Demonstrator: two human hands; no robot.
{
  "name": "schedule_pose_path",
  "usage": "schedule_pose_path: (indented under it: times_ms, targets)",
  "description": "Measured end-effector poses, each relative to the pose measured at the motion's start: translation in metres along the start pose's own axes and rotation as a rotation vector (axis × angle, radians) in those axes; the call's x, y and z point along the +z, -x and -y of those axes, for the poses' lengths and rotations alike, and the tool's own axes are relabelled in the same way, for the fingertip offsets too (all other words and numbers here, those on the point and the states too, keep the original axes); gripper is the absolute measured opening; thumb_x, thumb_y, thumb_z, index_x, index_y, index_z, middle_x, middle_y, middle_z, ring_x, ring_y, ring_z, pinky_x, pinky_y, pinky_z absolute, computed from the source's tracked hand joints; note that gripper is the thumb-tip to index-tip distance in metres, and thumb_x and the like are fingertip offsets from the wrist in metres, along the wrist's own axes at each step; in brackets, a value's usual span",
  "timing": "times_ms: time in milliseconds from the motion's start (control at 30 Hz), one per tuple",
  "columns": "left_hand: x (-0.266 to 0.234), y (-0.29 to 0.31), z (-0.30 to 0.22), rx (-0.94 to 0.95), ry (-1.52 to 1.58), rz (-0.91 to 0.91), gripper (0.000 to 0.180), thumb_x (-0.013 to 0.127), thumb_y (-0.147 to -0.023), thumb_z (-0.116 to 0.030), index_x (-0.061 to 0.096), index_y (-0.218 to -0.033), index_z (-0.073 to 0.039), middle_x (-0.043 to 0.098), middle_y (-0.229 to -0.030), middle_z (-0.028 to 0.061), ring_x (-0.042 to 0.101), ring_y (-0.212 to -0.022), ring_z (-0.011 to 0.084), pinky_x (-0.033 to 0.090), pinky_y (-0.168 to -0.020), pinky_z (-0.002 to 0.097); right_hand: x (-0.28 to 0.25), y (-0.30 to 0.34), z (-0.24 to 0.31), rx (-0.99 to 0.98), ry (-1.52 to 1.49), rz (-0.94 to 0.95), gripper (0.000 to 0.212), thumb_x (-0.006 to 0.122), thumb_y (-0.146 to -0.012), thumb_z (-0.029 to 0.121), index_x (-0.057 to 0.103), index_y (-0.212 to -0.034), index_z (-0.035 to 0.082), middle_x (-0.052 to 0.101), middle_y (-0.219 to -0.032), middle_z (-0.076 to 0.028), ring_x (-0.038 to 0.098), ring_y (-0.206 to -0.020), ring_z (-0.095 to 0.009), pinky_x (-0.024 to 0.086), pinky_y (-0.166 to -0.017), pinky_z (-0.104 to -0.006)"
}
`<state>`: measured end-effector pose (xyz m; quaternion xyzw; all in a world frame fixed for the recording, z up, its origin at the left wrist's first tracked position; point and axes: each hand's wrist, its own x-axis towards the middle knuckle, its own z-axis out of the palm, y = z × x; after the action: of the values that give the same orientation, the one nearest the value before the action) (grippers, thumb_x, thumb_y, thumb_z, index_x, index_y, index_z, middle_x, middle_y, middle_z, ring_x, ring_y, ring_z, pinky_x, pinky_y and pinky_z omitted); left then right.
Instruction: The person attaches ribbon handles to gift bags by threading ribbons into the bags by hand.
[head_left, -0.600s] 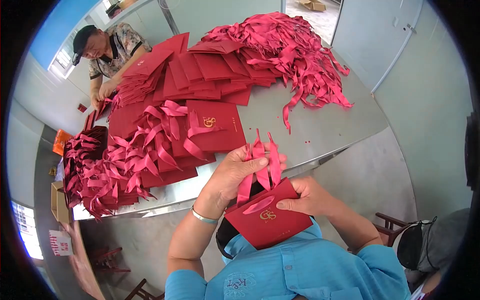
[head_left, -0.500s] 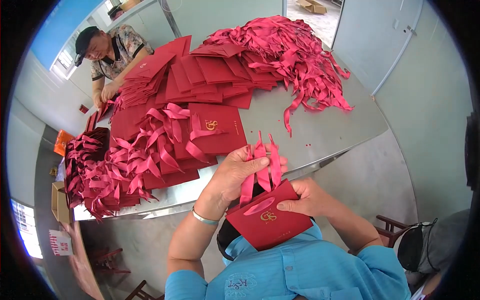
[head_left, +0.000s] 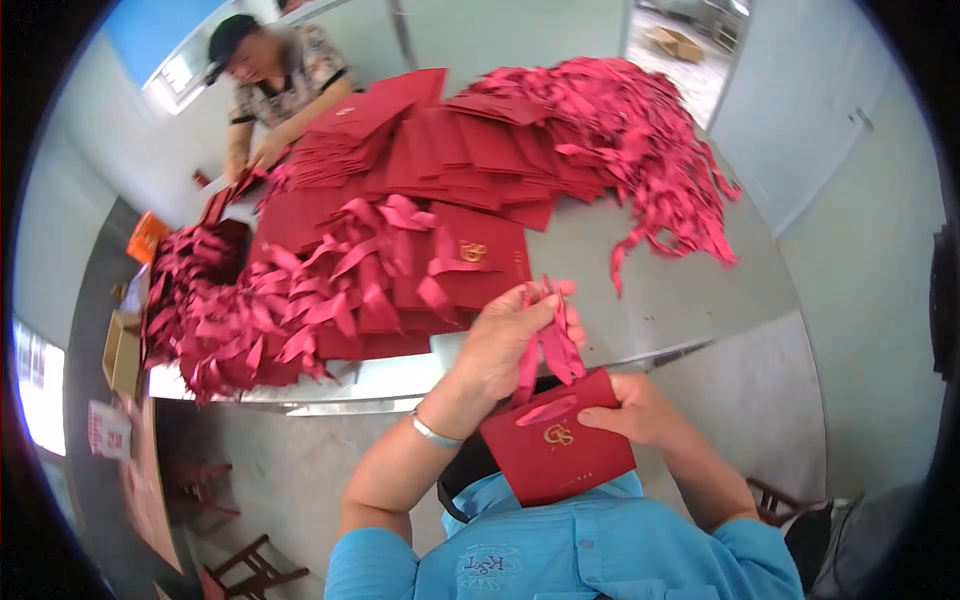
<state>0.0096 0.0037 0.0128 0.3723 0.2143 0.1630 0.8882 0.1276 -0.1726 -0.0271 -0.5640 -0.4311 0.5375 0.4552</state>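
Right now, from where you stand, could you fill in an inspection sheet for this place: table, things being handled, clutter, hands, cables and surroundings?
Surface: grey table, bare toward its near right.
Things in hand: one red bag with gold print; pink ribbons rise from its top edge.
Clutter: flat bag stacks across the middle, a ribbon heap behind to the right, ribboned bags toward the near left.
Hands: left hand pinches the ribbons; right hand grips the bag near its upper right corner.
Cables: nothing seen.
Surroundings: a co-worker in a dark cap, far left; cardboard box, left; wooden stool, lower left.
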Motion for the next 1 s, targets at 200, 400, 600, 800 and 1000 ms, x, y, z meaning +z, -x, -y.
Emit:
schedule_pose_path:
  times_ms: [200,400,600,800,1000]
  targets:
    - [-0.006,0.011,-0.002,0.101,0.092,-0.049,0.026,0.048,-0.102,-0.03,0.055,-0.103,-0.005,0.036,-0.064,-0.0027,0.032,-0.053,0.0093,0.036,-0.054,0.0265,0.008,-0.001,0.003,0.001,-0.21,-0.024,0.023,0.063,-0.09,0.006,0.063,-0.112,-0.001,0.069,-0.102,-0.006,0.063,-0.091,-0.01,0.052,-0.08,-0.0283]
    - [-0.002,0.014,-0.036,0.42,0.229,0.068,0.043,0.043,-0.102,-0.043,0.052,-0.103,-0.001,0.042,-0.063,0.0007,0.039,-0.051,0.0119,0.042,-0.055,0.0291,-0.032,-0.03,0.064,-0.159,0.158,-0.063,0.029,0.071,-0.081,0.009,0.065,-0.108,0.0,0.068,-0.097,-0.004,0.062,-0.089,-0.009,0.051,-0.081,-0.0277]
    - [0.004,-0.004,-0.105,0.897,-0.062,-0.148,0.045,0.044,-0.102,-0.041,0.053,-0.1,0.003,0.048,-0.066,0.0024,0.046,-0.056,0.0125,0.047,-0.059,0.0302,-0.069,-0.146,0.13,-0.304,0.396,0.03,0.044,0.077,-0.075,0.018,0.062,-0.113,0.001,0.065,-0.1,-0.003,0.06,-0.095,-0.011,0.049,-0.083,-0.029]
    - [-0.066,-0.047,-0.087,0.883,-0.004,-0.303,0.039,0.046,-0.102,-0.036,0.053,-0.098,0.002,0.05,-0.071,0.0041,0.049,-0.061,0.0135,0.051,-0.066,0.0332,-0.045,-0.155,0.049,-0.483,0.682,-0.477,0.071,0.079,-0.076,0.031,0.049,-0.131,0.0,0.054,-0.129,-0.016,0.054,-0.118,-0.025,0.044,-0.098,-0.0355]
    - [-0.074,-0.045,-0.085,0.797,0.106,-0.232,0.037,0.044,-0.103,-0.034,0.053,-0.1,0.002,0.052,-0.074,0.0054,0.051,-0.067,0.016,0.053,-0.075,0.0364,-0.015,-0.109,0.014,-0.526,0.833,-0.402,0.088,0.076,-0.076,0.045,0.039,-0.14,-0.002,0.038,-0.145,-0.025,0.039,-0.132,-0.038,0.032,-0.11,-0.0425]
